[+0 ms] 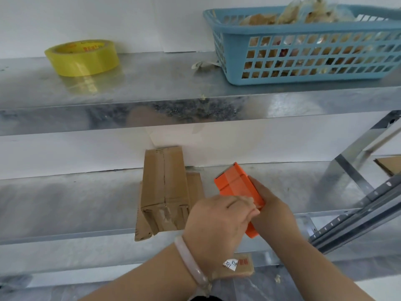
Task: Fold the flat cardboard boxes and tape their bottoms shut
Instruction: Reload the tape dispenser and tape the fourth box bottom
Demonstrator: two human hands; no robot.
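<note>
Brown cardboard box (167,185), folded into shape, lies on its side in the middle of the lower shelf (76,203), its far end against the white wall at the back edge and its taped, crumpled end facing the front edge. It rests on a flat sheet of cardboard (196,185) that shows past it on the right and reaches the front edge. Just right of the box, above the front edge of this shelf, both hands hold an orange case (236,187), tilted with its far end raised towards the wall. The right hand (273,211) grips it from the right, fingers wrapped underneath and thumb along the side. The left hand (217,220), with a pale bracelet (191,263) on its wrist, has its fingers curled and the tips pinching at the near part of the case. Below the hands, under the front edge, a small brown packet (244,266) carries a white label with handwritten numbers. On the upper shelf (152,83) a yellow roll of tape (83,57) lies flat near the back left, well apart from a blue basket (282,29) at the right, filled with clear bags. A crumpled scrap (204,66) lies just beside the basket's left corner. Another bit of cardboard (388,166) shows at the far right behind the metal bracket (358,213)
</note>
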